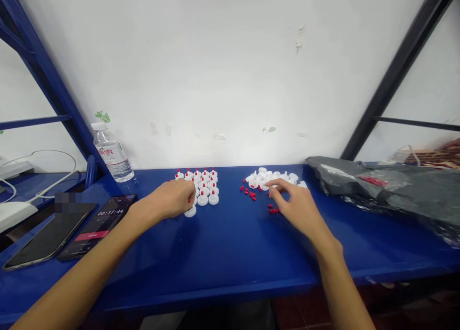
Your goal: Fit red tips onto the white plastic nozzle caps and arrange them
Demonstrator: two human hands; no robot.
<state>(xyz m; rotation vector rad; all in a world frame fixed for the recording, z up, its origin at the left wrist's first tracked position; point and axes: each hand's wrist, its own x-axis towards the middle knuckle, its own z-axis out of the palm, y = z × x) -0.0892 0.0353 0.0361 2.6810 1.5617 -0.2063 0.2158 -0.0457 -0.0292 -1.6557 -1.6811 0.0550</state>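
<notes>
My left hand (176, 196) is closed at the front left corner of a block of white nozzle caps with red tips (203, 192). Its fingers grip a white nozzle cap (190, 211) standing on the blue table; the fingers hide the upper part. My right hand (296, 203) hovers at the near side of a loose heap of white nozzle caps (264, 176). Thumb and index finger curve with a gap between them, and I see nothing held there. Small red tips (252, 196) lie scattered left of this hand and under it.
A water bottle (113, 155) stands at the back left by the wall. Two phones lie at the left, one a running timer phone (104, 222). A grey plastic bag (373, 191) covers the right side. Blue table (223, 253) surface runs along the front.
</notes>
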